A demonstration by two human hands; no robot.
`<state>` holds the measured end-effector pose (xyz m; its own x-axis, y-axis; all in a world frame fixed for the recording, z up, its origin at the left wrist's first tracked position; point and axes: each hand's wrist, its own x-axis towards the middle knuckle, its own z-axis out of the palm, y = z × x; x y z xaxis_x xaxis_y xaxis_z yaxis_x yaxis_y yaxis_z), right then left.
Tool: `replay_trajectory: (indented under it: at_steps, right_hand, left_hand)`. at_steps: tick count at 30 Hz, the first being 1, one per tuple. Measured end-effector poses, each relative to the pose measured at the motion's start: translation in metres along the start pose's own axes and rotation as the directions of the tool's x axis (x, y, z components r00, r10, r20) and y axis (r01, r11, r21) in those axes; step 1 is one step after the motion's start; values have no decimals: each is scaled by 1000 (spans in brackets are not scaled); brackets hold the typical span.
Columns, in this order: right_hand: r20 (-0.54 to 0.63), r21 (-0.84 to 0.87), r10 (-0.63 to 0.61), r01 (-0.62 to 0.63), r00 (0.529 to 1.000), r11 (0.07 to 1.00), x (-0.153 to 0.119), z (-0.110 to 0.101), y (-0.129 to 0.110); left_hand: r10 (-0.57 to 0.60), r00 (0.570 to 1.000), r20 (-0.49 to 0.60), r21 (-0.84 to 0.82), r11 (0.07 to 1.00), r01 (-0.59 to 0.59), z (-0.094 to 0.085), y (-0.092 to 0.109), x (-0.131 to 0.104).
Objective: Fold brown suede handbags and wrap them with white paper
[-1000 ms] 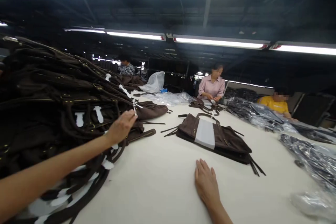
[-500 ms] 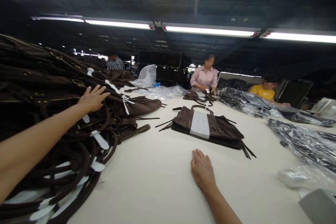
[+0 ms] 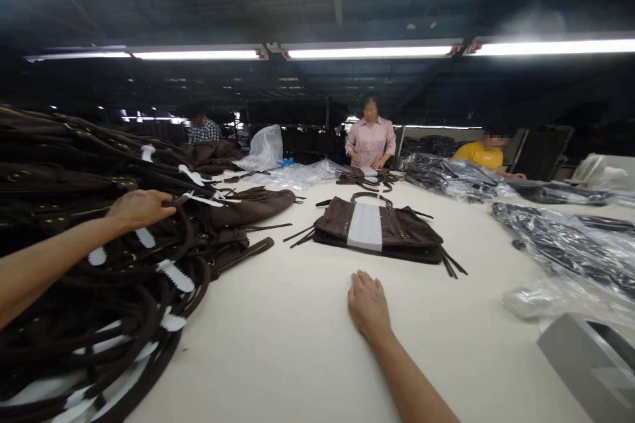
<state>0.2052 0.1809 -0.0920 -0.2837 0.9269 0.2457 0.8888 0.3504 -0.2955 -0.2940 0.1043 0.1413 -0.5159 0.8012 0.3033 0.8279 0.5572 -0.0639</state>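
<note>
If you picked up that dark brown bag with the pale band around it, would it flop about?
The bag would probably sag somewhat, since its sides look soft and creased. Its thin straps hang loose over the table, so they would likely dangle and swing. It seems unlikely to roll, lying broad and flat.

Dark goods in clear plastic (image 3: 560, 244) lie along the right of the table (image 3: 278, 317), with a grey box-like object (image 3: 585, 363) at the near right, while a translucent plastic bag (image 3: 266, 147), a small blue item (image 3: 286, 162) and loose clear film (image 3: 310, 174) sit farther back. Beyond are a person in a pink shirt (image 3: 371, 142), one in yellow (image 3: 481, 154) and one in checks (image 3: 204, 131), under a row of lit tubes (image 3: 372, 52).
</note>
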Motion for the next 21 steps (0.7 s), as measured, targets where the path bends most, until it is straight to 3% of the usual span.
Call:
replay_trajectory:
  at_steps: [5, 7, 10, 14, 19, 21]
  right_hand:
    - [0, 13, -6, 6, 1000, 1000, 0, -1, 1]
    - [4, 4, -9, 9, 1000, 1000, 0, -1, 1]
    - [8, -19, -10, 10, 1000, 1000, 0, -1, 1]
    - [10, -29, -9, 10, 1000, 1000, 0, 2, 2]
    - [0, 5, -8, 8, 1000, 1000, 2, 2, 3]
    - [0, 22, -3, 3, 1000, 1000, 3, 1, 3]
  left_hand:
    - [-93, 996, -4, 28, 995, 93, 8, -25, -45]
    - [-68, 997, -33, 11, 998, 69, 14, -21, -52]
    - [71, 991, -112, -35, 997, -76, 24, -1, -53]
    - [201, 968, -148, -134, 966, -221, 50, 41, -36]
    - [34, 999, -7, -266, 963, -35, 96, 84, 15]
    - [-30, 999, -21, -338, 941, 22, 111, 94, 36]
